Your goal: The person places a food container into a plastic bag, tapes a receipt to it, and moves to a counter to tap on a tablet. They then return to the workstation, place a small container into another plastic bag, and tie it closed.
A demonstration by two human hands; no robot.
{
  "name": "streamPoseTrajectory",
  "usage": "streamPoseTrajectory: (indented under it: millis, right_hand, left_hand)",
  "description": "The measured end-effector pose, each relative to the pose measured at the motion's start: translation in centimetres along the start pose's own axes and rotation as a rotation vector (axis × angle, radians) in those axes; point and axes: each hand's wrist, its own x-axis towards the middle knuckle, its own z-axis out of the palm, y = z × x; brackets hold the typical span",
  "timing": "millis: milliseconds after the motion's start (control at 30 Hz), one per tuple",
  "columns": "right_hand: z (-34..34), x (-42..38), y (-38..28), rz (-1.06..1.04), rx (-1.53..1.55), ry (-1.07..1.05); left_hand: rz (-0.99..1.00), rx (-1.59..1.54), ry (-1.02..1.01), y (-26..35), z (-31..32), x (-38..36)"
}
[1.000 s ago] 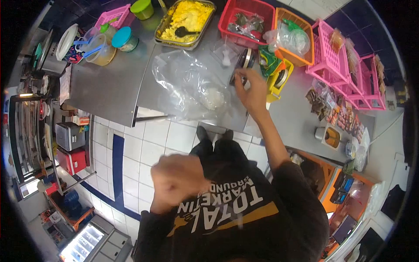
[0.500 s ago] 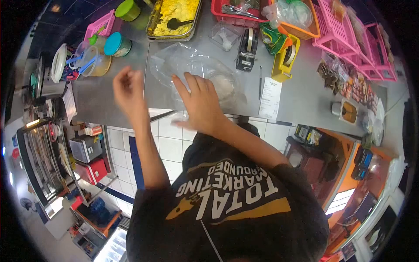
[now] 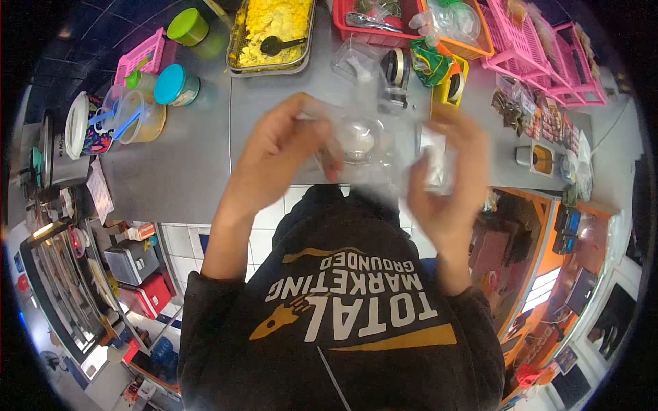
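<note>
A clear plastic bag [image 3: 387, 147] is stretched between my hands above the near side of the steel counter. My left hand [image 3: 284, 151] pinches its left side with curled fingers. At the bag's other side, my right hand [image 3: 452, 178] is blurred, thumb and fingers closing on the plastic. A round whitish thing [image 3: 359, 139] shows through the film near my left fingertips. Behind the bag, a white receipt [image 3: 433, 154] is partly covered by the plastic.
A metal tray of yellow food [image 3: 277, 27] with a black scoop stands at the back. Black [image 3: 395, 68] and yellow [image 3: 452, 85] tape dispensers are beyond my hands. Tubs, including a teal-lidded one [image 3: 177, 85], stand left; pink baskets [image 3: 531, 55] stand right.
My right hand has swung from over the bag to its right side, and my left hand has moved right to it. The bag, earlier lying on the counter, is now lifted and spread.
</note>
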Motion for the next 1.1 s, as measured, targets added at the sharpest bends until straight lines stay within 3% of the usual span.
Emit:
streamPoseTrajectory:
  millis: [67, 133, 167, 233, 267, 300, 400, 533, 600, 667, 700, 800, 833, 867, 900, 933, 1000, 1100]
  right_hand:
    - [3.0, -0.4, -0.2, -0.025, 0.252, -0.352]
    - [8.1, -1.1, 2.8, 0.301, 0.085, -0.990]
    - [12.4, -4.3, 6.4, 0.232, 0.123, -0.829]
    - [14.4, -5.9, 7.9, 0.135, 0.030, -0.735]
    - [15.0, -6.1, 8.2, 0.108, -0.092, -0.804]
    - [14.5, -5.3, 8.1, 0.075, -0.218, -0.875]
    - [5.0, -2.7, 3.8, -0.003, -0.166, -0.711]
    - [-3.3, 0.0, 2.1, -0.097, -0.539, -1.121]
    - [-4.8, 1.0, 2.1, -0.124, -0.593, -1.151]
    - [-4.9, 2.5, 2.8, -0.173, -0.532, -0.885]
    - [-4.9, 3.3, 2.5, -0.207, -0.394, -0.667]
    - [-3.6, 3.6, 2.2, -0.155, 0.127, -0.303]
    - [-3.5, 3.0, 3.0, -0.166, 0.216, -0.325]
    - [-3.1, 2.1, 3.4, -0.081, 0.317, -0.232]
    - [-2.6, 1.1, 3.7, 0.004, 0.417, -0.136]
    - [-2.1, -0.1, 4.2, 0.091, 0.514, -0.037]
    - [0.0, -3.4, 6.1, 0.250, 0.461, -0.067]
    - [9.7, -9.0, 8.2, 0.369, 0.459, -0.191]
  left_hand:
    - [-0.067, -0.011, -0.091, 0.7, 0.7, 0.0]
    - [-0.038, 0.015, -0.110, 1.0, 1.2, -0.1]
    - [0.007, 0.014, -0.075, 0.8, 1.4, -0.2]
    - [0.103, 0.003, -0.012, 0.4, 2.0, -0.2]
    - [0.101, 0.011, -0.023, 0.4, 2.0, -0.2]
    - [0.106, 0.018, -0.028, 0.5, 1.5, -0.4]
    - [0.123, 0.039, -0.039, 0.2, -0.9, -0.4]
    - [0.138, 0.071, -0.051, 0.9, -1.9, 0.1]
    - [0.135, 0.056, -0.097, 1.1, -1.2, 0.6]
    - [0.137, 0.023, -0.148, 0.8, 0.8, 1.2]
    - [0.176, 0.121, -0.144, 0.4, 2.2, 1.4]
    - [0.319, 0.420, -0.104, -1.8, 5.3, 2.3]
    - [0.379, 0.527, -0.078, -2.9, 5.4, 3.4]
    - [0.441, 0.633, -0.048, -3.7, 5.4, 4.1]
    - [0.373, 0.515, -0.013, -4.1, 5.4, 4.3]
    - [0.432, 0.546, 0.025, -3.9, 5.4, 4.4]
    - [0.561, 0.599, 0.103, -3.4, 5.4, 4.6]
    - [0.673, 0.805, -0.043, -2.4, 5.6, 4.8]
